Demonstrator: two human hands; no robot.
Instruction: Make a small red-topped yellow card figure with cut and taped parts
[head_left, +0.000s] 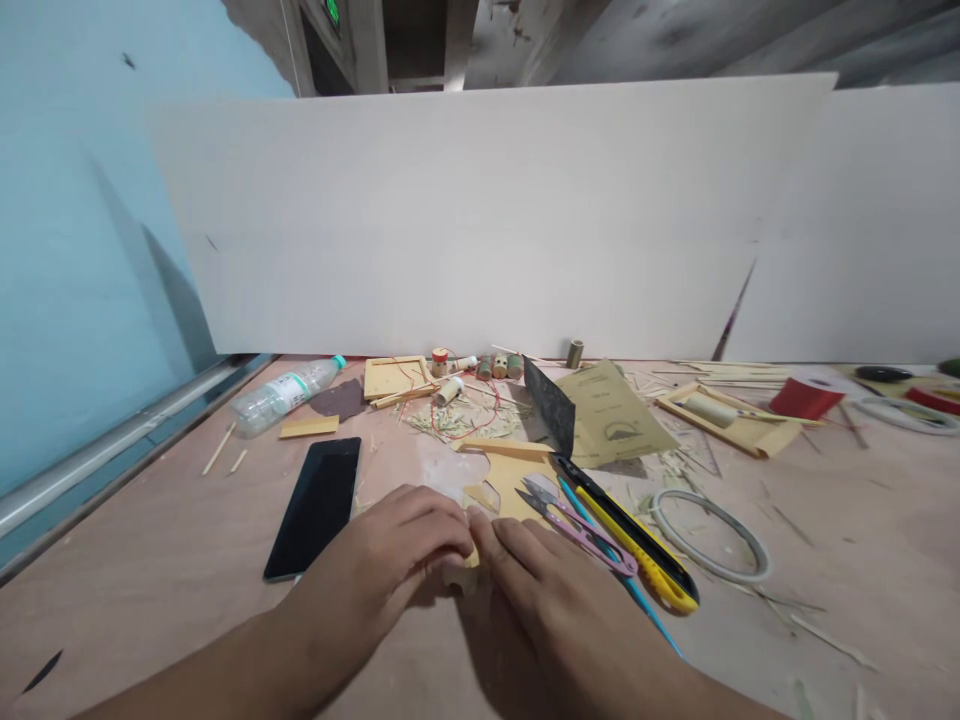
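Low over the near middle of the table, my left hand [409, 545] is closed, its fingers curled round a small pale wooden piece [461, 576] with a notch in its lower edge. My right hand [536, 578] presses in from the other side, its fingers together and their tips at the same piece. The hands hide much of it. Just beyond lie a sheet of yellow card [514, 480] with cut-outs and pink thread snips [592, 535]. A yellow-and-black utility knife [637, 540] and a blue pen-like stick [651, 612] lie beside my right hand.
A black phone [319, 508] lies left of my hands, with a plastic bottle [289, 395] behind it. Sandpaper [611, 415], wood shavings [457, 415] and small cylinders [499, 367] spread across the back. A tape ring [761, 555] and red thread spool [810, 397] lie right. A white board [487, 220] stands behind.
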